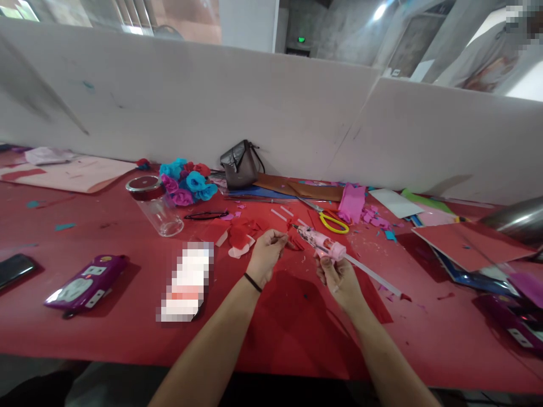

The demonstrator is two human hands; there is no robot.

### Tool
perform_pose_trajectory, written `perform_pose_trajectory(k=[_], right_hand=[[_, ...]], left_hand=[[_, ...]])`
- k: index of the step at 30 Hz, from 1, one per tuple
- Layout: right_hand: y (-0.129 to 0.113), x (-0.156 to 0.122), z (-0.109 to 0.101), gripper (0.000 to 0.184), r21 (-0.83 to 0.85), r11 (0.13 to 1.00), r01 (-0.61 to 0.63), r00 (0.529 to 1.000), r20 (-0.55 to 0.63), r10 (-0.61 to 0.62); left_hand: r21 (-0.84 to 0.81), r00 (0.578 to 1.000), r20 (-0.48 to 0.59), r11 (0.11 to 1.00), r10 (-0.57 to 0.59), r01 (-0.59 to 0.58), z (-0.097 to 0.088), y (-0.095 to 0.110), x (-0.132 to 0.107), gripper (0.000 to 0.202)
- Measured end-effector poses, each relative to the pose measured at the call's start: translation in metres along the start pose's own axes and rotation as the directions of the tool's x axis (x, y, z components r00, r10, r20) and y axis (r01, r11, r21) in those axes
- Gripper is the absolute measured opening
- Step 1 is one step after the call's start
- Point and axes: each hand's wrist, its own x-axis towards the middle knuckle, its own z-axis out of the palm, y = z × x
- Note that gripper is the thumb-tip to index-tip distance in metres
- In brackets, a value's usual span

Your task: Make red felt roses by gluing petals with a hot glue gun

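My right hand (337, 275) is closed round a pink hot-glue gun (322, 243) with a white glue stick trailing out behind it to the right. The gun's nozzle points left at a small red paper piece (292, 242) pinched in my left hand (265, 254), which wears a black band at the wrist. Both hands hover over a red sheet of paper (297, 316) on the red table (127, 333). Red and pale paper scraps (240, 237) lie just left of my left hand.
A clear jar (156, 206), paper flowers (186, 181), a dark pouch (240, 164) and yellow-handled scissors (333, 221) sit behind. Purple power strips (85, 281) lie left and at the right edge (515, 328), with a phone (14, 268). Coloured sheets (470, 240) are stacked right; a white partition (271, 113) backs the table.
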Motion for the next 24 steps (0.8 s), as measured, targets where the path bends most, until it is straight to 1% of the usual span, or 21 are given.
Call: perform_pose_trajectory(k=[3, 8, 16, 24], right_hand=[[0.000, -0.001, 0.000, 0.047, -0.020, 1.000, -0.004, 1.000, 0.012, 0.004], [-0.003, -0.003, 0.002, 0.046, -0.052, 0.999, -0.012, 1.000, -0.018, 0.011], [-0.010, -0.003, 0.002, 0.047, -0.104, 0.995, -0.001, 1.000, -0.026, -0.001], [-0.009, -0.005, -0.001, 0.047, -0.156, 0.988, 0.007, 1.000, -0.023, -0.010]], left_hand=[[-0.003, 1.000, 0.007, 1.000, 0.001, -0.001, 0.000, 0.000, 0.000, 0.020], [-0.016, 1.000, 0.004, 1.000, -0.014, 0.014, 0.000, 0.001, 0.000, 0.019], [-0.010, 1.000, 0.021, 1.000, -0.022, 0.022, 0.001, 0.000, 0.000, 0.019], [-0.018, 0.999, 0.022, 0.999, -0.043, 0.044, 0.001, 0.003, 0.000, 0.016]])
